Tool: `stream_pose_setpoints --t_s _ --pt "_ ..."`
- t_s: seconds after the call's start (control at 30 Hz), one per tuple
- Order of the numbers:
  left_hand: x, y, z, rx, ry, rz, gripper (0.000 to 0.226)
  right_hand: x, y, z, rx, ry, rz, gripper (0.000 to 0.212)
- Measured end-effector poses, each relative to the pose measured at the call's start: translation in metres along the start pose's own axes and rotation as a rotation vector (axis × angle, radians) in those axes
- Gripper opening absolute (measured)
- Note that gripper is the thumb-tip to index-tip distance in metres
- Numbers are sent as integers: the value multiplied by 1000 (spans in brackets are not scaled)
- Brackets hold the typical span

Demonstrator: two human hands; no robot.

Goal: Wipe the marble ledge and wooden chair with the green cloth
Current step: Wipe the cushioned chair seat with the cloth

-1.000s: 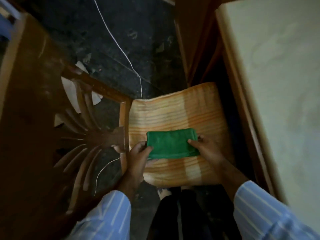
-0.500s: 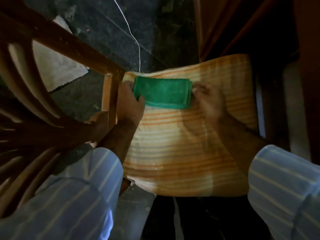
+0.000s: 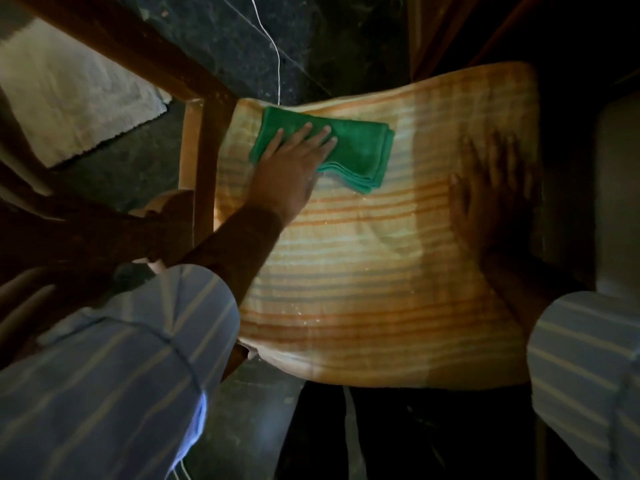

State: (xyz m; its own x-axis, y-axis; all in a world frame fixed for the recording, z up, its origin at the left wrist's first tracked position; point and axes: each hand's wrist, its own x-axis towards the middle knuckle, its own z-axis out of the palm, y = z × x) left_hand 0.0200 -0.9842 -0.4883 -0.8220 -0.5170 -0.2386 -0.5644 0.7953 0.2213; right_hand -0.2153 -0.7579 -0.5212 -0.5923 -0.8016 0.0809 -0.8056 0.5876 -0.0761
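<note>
**A:** What does the view from the head camera show?

**B:** It looks down on a wooden chair seat [image 3: 363,289] with pale and orange grain stripes, in dim light. A folded green cloth [image 3: 349,147] lies near the seat's far left corner, its stacked layers showing at the near edge.

**A:** Where are the hands?

**B:** The left hand [image 3: 291,168] lies flat on the left part of the cloth, fingers [image 3: 304,131] spread and stretched out, pressing down rather than gripping. The right hand [image 3: 485,188] is in shadow near the seat's right edge, palm down and fingers spread on the bare wood, clear of the cloth and holding nothing. It is blurred.

**A:** And around the chair?

**B:** Both arms wear light blue striped sleeves [image 3: 114,368]. The chair's dark wooden frame [image 3: 145,53] crosses the upper left, with an upright post at the seat's left edge. Beyond the seat's far edge is a dark speckled floor [image 3: 242,39], with a thin white cord [image 3: 273,50] running across it to the seat's far edge. A pale mat [image 3: 69,95] lies on the floor at the upper left.
</note>
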Motion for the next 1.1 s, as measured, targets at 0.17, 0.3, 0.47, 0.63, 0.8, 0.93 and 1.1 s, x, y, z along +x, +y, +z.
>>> stream_pose_setpoints --t_s 0.17,0.3,0.47,0.63,0.8,0.93,1.1 --pt "-73 27 22 -6 0 -126 62 1 -1 -3 -10 -22 1 60" --pt "-181 76 46 -74 -114 -156 73 0 -4 -8 -15 -46 19 61" --pt "-291 128 48 -268 -208 -109 66 2 -6 -12 2 -100 41 63" --pt "-255 138 -3 -568 76 -429 42 -21 -9 -23 -9 -138 83 64" --pt "-135 128 -69 -589 458 -394 21 -59 -8 -21 -29 -37 105 59" --pt "-26 112 -52 -431 417 -242 40 -57 -8 -19 -22 14 96 57" --pt "28 139 11 -301 179 -179 52 -59 -7 -10 2 32 87 58"
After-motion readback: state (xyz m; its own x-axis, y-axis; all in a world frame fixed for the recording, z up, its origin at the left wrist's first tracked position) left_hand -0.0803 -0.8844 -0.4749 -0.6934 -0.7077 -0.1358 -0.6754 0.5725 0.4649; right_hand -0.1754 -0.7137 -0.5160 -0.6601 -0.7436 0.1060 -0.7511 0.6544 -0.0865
